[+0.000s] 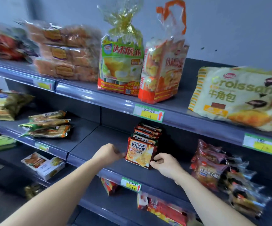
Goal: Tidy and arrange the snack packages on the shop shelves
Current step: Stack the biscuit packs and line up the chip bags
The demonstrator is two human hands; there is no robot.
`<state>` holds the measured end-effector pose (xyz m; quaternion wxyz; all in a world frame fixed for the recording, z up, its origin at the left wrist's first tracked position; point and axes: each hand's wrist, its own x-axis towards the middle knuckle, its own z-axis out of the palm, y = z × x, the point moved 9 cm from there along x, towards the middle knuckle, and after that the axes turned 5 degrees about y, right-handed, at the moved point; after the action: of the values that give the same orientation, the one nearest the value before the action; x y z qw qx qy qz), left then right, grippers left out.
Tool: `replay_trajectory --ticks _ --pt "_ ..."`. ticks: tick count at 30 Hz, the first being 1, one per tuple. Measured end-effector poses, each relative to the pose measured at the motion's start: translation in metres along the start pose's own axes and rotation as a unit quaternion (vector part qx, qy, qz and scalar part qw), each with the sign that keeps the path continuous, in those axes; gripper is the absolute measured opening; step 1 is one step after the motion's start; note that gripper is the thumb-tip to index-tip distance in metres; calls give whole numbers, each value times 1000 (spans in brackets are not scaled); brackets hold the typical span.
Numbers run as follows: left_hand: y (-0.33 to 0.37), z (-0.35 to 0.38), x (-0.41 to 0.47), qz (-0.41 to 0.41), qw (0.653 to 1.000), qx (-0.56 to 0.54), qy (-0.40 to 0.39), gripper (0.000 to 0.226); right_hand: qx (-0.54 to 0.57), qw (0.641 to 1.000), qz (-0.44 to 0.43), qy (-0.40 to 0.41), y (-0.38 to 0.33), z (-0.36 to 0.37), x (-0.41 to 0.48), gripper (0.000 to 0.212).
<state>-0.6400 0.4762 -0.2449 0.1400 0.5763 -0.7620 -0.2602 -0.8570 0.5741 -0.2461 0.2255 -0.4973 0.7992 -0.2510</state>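
A row of red biscuit packets (146, 132) stands upright on the middle shelf (99, 141), one behind another. The front red packet (141, 152) leans slightly. My left hand (109, 152) pinches its left edge with curled fingers. My right hand (164, 163) grips its lower right corner. Both forearms reach up from the bottom of the view.
The top shelf holds stacked bread loaves (65, 53), two tall cake bags (120, 62) and a croissant bag (236, 97). Green-gold packets (47, 124) lie left on the middle shelf, red wrapped cakes (213, 167) right. Price tags (148, 112) line the shelf edges. Lower shelves hold boxes (44, 165).
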Motion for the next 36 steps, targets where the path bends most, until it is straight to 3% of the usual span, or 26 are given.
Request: replay_trajectory --ticks 9,19,28,36 --pt "-56 -53 -61 -9 994 103 28 33 -118 989 -78 -45 -64 43 -37 40" --pt "-178 -114 -58 -47 984 163 50 33 -161 969 -163 -90 -178 146 -19 38" --pt "-294 -172 -14 -72 972 212 68 33 -122 975 -153 -101 -265 246 23 34" --pt "-356 -203 38 -78 964 237 91 23 -134 973 -135 -129 -308 312 76 38"
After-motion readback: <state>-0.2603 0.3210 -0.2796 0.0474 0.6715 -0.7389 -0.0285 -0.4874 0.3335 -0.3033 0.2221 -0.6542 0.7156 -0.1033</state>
